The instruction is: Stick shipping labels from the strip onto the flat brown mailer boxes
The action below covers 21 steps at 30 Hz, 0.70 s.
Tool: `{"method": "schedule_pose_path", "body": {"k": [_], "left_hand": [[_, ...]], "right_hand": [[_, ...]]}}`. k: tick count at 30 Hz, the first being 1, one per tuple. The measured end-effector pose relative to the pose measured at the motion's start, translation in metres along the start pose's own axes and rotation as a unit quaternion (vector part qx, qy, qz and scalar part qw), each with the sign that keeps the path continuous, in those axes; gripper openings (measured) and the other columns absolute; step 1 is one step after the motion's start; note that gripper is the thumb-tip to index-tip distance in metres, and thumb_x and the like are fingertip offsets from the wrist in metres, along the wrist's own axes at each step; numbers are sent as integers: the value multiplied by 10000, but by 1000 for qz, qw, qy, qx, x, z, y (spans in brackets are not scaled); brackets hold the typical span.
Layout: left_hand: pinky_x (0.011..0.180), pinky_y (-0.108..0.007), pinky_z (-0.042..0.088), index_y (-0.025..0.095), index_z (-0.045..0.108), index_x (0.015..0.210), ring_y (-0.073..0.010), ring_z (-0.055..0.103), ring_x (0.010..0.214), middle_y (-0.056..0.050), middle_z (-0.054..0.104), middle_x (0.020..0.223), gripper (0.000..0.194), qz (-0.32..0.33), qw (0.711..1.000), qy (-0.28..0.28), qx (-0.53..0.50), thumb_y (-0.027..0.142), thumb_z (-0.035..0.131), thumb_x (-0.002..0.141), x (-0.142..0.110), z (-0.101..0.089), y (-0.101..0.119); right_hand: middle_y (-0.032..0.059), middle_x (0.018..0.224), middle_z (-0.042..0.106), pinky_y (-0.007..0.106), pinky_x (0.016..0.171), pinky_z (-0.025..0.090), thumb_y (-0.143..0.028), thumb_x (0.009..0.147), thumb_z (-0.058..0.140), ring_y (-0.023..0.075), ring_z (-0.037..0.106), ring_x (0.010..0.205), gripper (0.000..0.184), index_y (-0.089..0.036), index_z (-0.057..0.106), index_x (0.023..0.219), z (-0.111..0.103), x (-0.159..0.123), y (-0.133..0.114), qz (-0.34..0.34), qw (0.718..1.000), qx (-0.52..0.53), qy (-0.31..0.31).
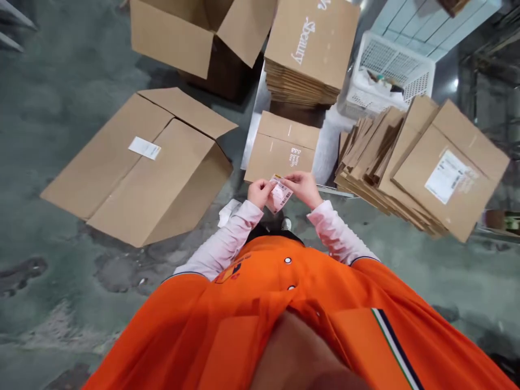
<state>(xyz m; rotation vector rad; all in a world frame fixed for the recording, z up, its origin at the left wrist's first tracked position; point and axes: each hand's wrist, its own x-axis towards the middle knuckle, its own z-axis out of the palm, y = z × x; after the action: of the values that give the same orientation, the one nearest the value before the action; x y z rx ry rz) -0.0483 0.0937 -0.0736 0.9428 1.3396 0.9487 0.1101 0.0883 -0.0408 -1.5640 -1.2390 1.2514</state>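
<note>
My left hand (260, 192) and my right hand (303, 187) meet in front of my chest. Both pinch a small pinkish label (279, 195) with a barcode and a yellow edge. The label hangs just above the near edge of a small flat cardboard box (280, 149) with white print, which lies on a metal table (325, 149). My sleeves are pale pink under an orange shirt.
A large flattened carton (138, 168) with a white sticker lies on the grey floor at left. An open carton (199, 32) stands behind it. Stacked flat boxes (309, 59), a white plastic basket (385, 76) and a fanned pile of flat cartons (422, 168) crowd the table.
</note>
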Motion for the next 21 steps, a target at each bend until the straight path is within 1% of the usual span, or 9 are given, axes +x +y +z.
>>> {"method": "schedule_pose_path", "body": {"k": [2, 4, 9, 11, 13, 15, 17, 19, 21], "left_hand": [[545, -241, 402, 170, 507, 510, -113, 490, 523, 25, 532, 492, 398, -14, 999, 48, -13, 408, 801, 631, 4, 4, -12], [576, -252, 438, 154, 589, 594, -134, 547, 567, 7, 608, 562, 355, -52, 997, 37, -42, 388, 853, 555, 14, 6, -25], [728, -335, 527, 119, 713, 789, -243, 678, 783, -92, 738, 809, 434, -161, 984, 22, -79, 337, 897, 461, 25, 7, -69], [727, -344, 540, 131, 700, 736, -250, 688, 780, -95, 738, 785, 384, -210, 974, 45, -70, 318, 895, 464, 6, 0, -89], [701, -350, 550, 136, 687, 690, -250, 691, 736, -94, 731, 736, 368, -245, 966, 52, -69, 322, 897, 451, -25, -12, -103], [662, -360, 555, 127, 692, 670, -248, 683, 671, -100, 724, 699, 408, -260, 962, 38, -79, 366, 903, 415, -55, -29, -108], [643, -352, 554, 116, 713, 683, -236, 672, 635, -102, 725, 701, 471, -254, 963, 19, -91, 413, 908, 374, -70, -48, -100], [653, -334, 552, 110, 734, 730, -227, 672, 652, -96, 731, 725, 526, -216, 971, 16, -103, 460, 903, 376, -62, -65, -83], [667, -326, 547, 103, 740, 767, -234, 676, 691, -90, 728, 732, 556, -150, 983, 39, -96, 535, 873, 442, -32, -74, -60]], "right_hand": [[74, 748, 711, 345, 699, 542, -482, 682, 764, 204, 661, 709, 350, -144, 719, 763, 3, 16, 8, -1, 1000, -28, -6], [71, 808, 702, 360, 777, 540, -412, 716, 750, 200, 654, 774, 263, -153, 719, 748, 5, 42, 20, -34, 996, -78, 13], [99, 1146, 608, 423, 1047, 427, -273, 727, 753, 239, 555, 1106, 136, -163, 736, 805, -1, 135, 50, -94, 950, -264, 137], [134, 1266, 550, 470, 1070, 395, -327, 733, 761, 275, 505, 1189, 363, -160, 713, 1051, -4, 165, 58, -67, 933, -320, 151], [203, 1420, 440, 546, 1102, 325, -423, 750, 748, 334, 415, 1310, 694, -126, 544, 1344, -3, 181, 63, -60, 913, -377, 145], [253, 1536, 288, 626, 1145, 174, -501, 800, 682, 387, 255, 1430, 858, -76, 365, 1476, 5, 179, 66, -91, 888, -443, 86], [252, 1588, 190, 656, 1159, 12, -516, 870, 577, 394, 115, 1488, 832, -46, 308, 1502, 19, 158, 71, -146, 858, -492, -13], [233, 1592, 212, 637, 1174, -35, -496, 909, 501, 377, 79, 1504, 756, -43, 336, 1492, 31, 122, 78, -217, 833, -494, -123], [194, 1553, 336, 589, 1208, 48, -493, 915, 480, 345, 165, 1494, 674, -89, 427, 1451, 36, 79, 87, -296, 810, -443, -245]]}}
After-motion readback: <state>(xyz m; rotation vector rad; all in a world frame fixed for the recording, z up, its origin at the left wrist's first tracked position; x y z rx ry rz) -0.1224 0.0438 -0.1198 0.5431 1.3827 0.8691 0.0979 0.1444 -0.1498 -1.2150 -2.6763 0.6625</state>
